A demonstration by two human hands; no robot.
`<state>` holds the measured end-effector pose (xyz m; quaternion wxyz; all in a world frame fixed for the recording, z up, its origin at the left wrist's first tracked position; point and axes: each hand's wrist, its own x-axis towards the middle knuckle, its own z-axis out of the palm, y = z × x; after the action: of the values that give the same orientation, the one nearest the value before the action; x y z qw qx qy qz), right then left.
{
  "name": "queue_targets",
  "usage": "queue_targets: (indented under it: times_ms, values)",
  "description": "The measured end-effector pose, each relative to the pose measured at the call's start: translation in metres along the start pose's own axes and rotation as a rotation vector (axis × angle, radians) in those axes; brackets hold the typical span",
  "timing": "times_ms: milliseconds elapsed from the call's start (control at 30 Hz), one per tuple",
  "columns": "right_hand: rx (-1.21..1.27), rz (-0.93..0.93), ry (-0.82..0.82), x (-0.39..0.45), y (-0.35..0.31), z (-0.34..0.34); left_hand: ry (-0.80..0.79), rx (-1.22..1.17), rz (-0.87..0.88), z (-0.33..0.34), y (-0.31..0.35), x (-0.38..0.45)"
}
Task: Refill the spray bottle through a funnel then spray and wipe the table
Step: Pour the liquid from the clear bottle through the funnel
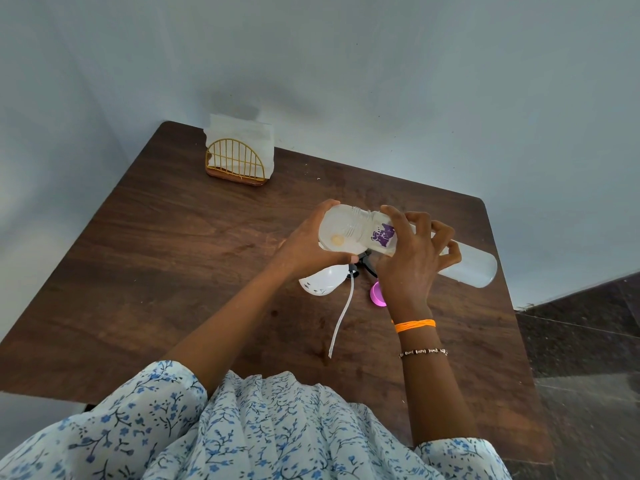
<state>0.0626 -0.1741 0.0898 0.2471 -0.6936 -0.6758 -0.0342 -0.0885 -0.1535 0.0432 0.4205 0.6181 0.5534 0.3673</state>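
My left hand grips a translucent white funnel above the white spray bottle, which stands on the brown table. Whether the funnel's spout sits in the bottle's mouth is hidden by my hand. My right hand grips a long clear refill bottle with a purple label, tipped nearly level with its threaded neck at the funnel's rim. The black spray head lies on the table behind the hands, its white dip tube trailing toward me.
A pink cap lies by my right wrist. A gold wire napkin holder with white napkins stands at the table's far left corner. Walls close the far sides; dark floor shows to the right.
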Motion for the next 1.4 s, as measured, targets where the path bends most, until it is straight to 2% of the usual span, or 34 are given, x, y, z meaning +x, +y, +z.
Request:
queue_targets:
  times_ms: [1400]
  values:
    - [0.014, -0.002, -0.010, 0.0013, 0.0001, -0.0003, -0.015, 0.005, -0.002, 0.0005, 0.0038, -0.0003]
